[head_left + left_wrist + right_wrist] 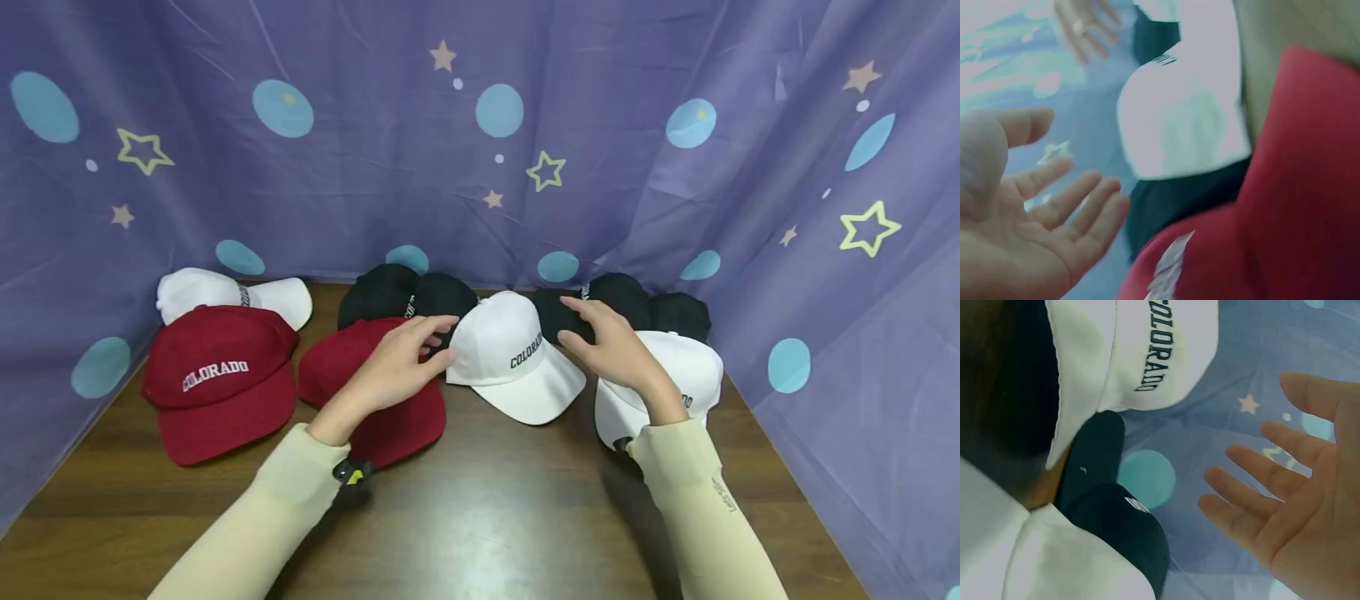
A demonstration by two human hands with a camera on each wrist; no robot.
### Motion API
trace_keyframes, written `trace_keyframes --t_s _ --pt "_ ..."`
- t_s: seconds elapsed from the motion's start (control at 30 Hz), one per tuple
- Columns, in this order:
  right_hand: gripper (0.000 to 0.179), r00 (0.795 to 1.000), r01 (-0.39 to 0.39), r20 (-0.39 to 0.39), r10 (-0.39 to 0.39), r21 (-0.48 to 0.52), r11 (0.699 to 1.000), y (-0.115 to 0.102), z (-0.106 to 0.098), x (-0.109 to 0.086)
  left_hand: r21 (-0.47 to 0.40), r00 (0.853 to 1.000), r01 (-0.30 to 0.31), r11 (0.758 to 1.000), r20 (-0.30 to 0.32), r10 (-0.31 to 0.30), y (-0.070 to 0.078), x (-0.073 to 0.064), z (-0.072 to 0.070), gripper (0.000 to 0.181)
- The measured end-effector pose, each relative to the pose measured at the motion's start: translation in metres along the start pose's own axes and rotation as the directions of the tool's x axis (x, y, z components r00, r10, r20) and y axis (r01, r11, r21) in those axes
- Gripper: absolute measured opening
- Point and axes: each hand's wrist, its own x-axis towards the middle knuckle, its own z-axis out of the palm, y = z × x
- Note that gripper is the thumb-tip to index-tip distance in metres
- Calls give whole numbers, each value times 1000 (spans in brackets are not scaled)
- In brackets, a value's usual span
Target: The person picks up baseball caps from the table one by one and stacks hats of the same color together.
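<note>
A white cap [498, 354] lettered COLORADO lies mid-table between my hands, its brim toward the front right. My left hand [405, 358] hovers at its left side, over a red cap [405, 425], with fingers loosely bent and nothing in them. On the other side, my right hand [611, 346] is held up with fingers spread and nothing in them, between that white cap and a second white cap [693, 367] at the right. In the right wrist view the palm [1310, 506] faces the middle white cap [1166, 350] with a gap between.
Another red cap [221, 375] sits at the left in front of a white cap [202, 292]. Several black caps, such as one black cap [375, 292], line the back of the wooden table [480, 517]. A purple curtain [480, 208] rises behind and along both sides.
</note>
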Motion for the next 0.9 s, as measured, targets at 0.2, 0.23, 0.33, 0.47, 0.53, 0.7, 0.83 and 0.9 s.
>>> trace_keyframes --t_s 0.2,0.23,0.33,0.47,0.53,0.7,0.83,0.9 --pt "60 999 -25 33 24 55 998 6 14 22 -31 991 129 991 -36 -130 -2 23 38 55" --pt "59 999 -31 33 29 64 997 8 17 25 -31 988 145 989 -53 -146 -3 26 42 55" --pt "59 997 -69 35 66 89 994 13 26 31 -39 976 186 982 -104 -189 -4 32 52 54" --pt "60 992 -123 51 117 132 984 17 38 34 -66 958 238 969 -152 -245 -4 35 57 50" --pt "61 989 -140 64 131 154 978 20 43 33 -81 953 254 964 -152 -264 -7 35 60 47" --pt "62 982 -174 106 154 211 962 24 50 31 -144 951 281 949 -89 -295 -22 34 65 38" --pt "62 981 -175 117 152 222 959 23 53 31 -246 945 311 918 -19 -325 -34 28 65 31" --pt "61 981 -174 119 150 224 959 21 54 30 -292 944 316 903 -2 -331 -38 26 64 28"
